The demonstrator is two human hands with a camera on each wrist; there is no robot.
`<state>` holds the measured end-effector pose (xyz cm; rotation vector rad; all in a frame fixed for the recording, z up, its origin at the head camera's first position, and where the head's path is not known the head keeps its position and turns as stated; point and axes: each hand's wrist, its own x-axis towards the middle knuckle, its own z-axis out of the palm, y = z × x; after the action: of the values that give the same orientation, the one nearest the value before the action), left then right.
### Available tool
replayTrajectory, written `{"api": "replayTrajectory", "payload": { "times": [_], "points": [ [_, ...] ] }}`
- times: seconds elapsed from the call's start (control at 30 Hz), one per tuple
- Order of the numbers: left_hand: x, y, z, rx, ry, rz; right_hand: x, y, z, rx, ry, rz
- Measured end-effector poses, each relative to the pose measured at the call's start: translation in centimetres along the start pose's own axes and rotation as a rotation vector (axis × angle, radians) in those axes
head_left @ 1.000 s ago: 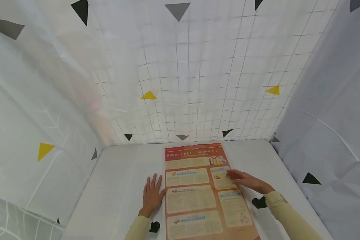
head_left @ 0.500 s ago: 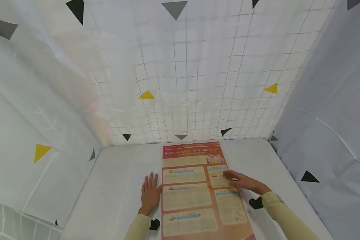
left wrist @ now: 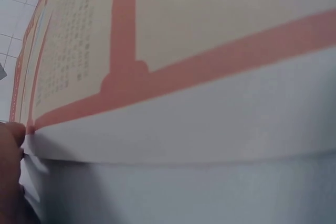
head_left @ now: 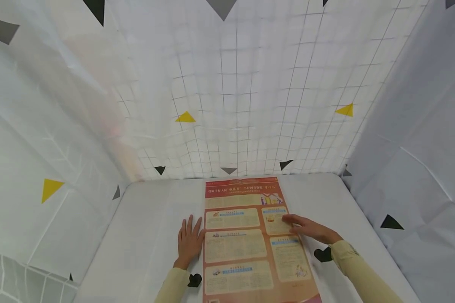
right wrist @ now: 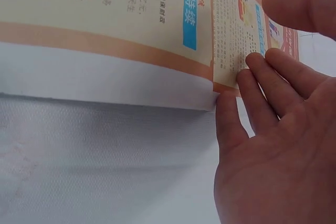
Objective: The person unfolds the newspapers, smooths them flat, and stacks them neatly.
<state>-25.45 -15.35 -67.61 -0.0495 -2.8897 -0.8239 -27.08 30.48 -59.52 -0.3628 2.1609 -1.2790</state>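
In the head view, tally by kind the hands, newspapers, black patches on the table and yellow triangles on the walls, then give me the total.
Hands: 2
Newspaper: 1
Black patches: 2
Yellow triangles: 3
Total: 8

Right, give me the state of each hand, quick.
Left hand: open, thumb at the printed sheet's left edge, holding nothing.
Right hand: open, fingers at the sheet's right edge, holding nothing.
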Motion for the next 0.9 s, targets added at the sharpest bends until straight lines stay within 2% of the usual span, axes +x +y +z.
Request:
{"api": "replayTrajectory", "payload": {
  "times": [0.17,0.37,0.57,0.77,0.9],
  "points": [
    [0.0,0.0,-0.2,-0.035,0.01,-0.002,-0.1,0.0,0.0,0.008,-0.004,-0.001],
    [-0.3,0.0,-0.5,-0.096,0.047,0.033,-0.1,0.3,-0.1,0.007,-0.018,-0.008],
    [-0.6,0.2,-0.8,-0.092,0.052,0.048,0.0,0.3,-0.3,0.006,-0.021,0.002],
    [-0.6,0.6,-1.2,-0.132,0.1,0.083,-0.1,-0.2,-0.3,0.0,-0.028,0.005],
    [-0.8,0.8,-1.5,-0.154,0.091,0.076,-0.1,-0.4,-0.1,-0.002,-0.02,0.021]
  ]
}}
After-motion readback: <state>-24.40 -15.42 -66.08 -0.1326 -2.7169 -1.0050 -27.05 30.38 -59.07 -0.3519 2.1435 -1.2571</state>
